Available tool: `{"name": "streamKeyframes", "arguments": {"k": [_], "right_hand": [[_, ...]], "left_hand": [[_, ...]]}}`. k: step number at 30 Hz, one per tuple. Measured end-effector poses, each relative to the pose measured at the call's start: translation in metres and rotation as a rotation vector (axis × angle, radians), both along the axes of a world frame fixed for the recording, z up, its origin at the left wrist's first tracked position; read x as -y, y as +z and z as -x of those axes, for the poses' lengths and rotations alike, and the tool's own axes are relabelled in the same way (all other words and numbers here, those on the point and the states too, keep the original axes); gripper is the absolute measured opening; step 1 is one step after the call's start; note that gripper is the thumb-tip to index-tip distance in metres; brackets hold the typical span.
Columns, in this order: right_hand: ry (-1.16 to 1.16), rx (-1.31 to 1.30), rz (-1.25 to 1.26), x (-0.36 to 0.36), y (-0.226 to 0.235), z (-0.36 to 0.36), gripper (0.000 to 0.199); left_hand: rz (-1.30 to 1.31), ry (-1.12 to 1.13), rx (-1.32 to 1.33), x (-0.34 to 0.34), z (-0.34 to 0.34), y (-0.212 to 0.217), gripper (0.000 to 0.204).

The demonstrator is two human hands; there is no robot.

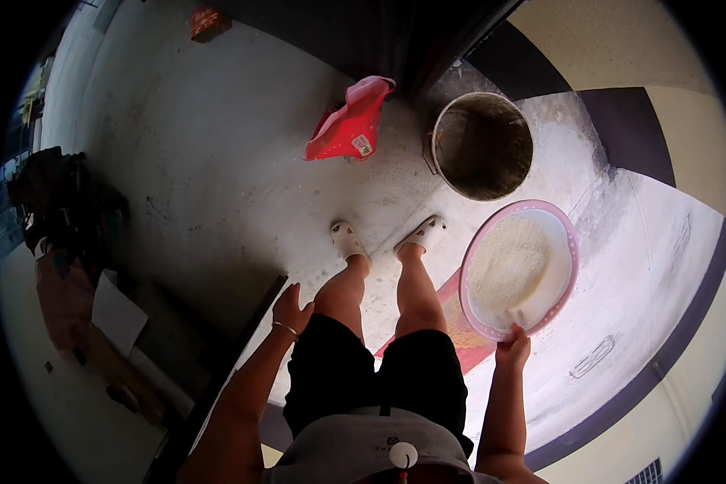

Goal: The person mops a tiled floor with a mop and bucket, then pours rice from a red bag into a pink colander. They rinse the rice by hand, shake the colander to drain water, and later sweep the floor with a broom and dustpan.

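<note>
My right hand [514, 348] grips the near rim of a round pink basin [573, 266], its thumb over the edge. Inside the basin lies a heap of pale, rice-like grain [504, 258], spread mostly toward its left side. My left hand [293, 310], with a bangle at the wrist, hangs beside my left thigh. It holds nothing, and its thumb stands apart from the fingers. Partly hidden beneath the basin, a red flat piece with a tan patch [476, 355] shows; what it is I cannot make out.
Just beyond the basin stands a large bucket [436, 153] with a dirty inside. A red bag [343, 129] sits on the floor [218, 161] ahead of my feet. A small red box [208, 24] lies farther off. To my left are a dark edge [250, 343] and piled items [64, 290].
</note>
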State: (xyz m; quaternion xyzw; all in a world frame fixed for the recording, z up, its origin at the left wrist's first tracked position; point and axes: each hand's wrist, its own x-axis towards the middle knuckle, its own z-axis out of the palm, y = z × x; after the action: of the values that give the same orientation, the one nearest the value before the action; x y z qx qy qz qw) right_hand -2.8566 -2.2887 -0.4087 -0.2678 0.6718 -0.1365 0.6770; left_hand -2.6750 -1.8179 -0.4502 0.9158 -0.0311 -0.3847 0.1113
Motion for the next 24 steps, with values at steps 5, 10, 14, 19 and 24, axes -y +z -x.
{"name": "streamKeyframes", "arguments": {"k": [5, 10, 14, 19, 24], "right_hand": [[0.146, 0.036, -0.01, -0.048, 0.041, -0.034, 0.056], [0.281, 0.038, -0.006, -0.088, 0.093, -0.065, 0.058], [0.364, 0.062, -0.001, -0.111, 0.133, -0.082, 0.057], [0.427, 0.124, 0.057, -0.141, 0.181, -0.09, 0.057], [0.509, 0.197, 0.054, -0.182, 0.212, -0.107, 0.055]], "left_hand": [[-0.182, 0.148, -0.1, -0.079, 0.014, 0.016, 0.063], [-0.297, 0.29, -0.124, -0.145, 0.027, 0.035, 0.05], [-0.236, 0.512, -0.183, -0.187, 0.052, 0.043, 0.048], [-0.018, 0.642, -0.167, -0.228, 0.086, 0.037, 0.053], [-0.006, 0.618, -0.167, -0.292, 0.113, 0.066, 0.052]]}}
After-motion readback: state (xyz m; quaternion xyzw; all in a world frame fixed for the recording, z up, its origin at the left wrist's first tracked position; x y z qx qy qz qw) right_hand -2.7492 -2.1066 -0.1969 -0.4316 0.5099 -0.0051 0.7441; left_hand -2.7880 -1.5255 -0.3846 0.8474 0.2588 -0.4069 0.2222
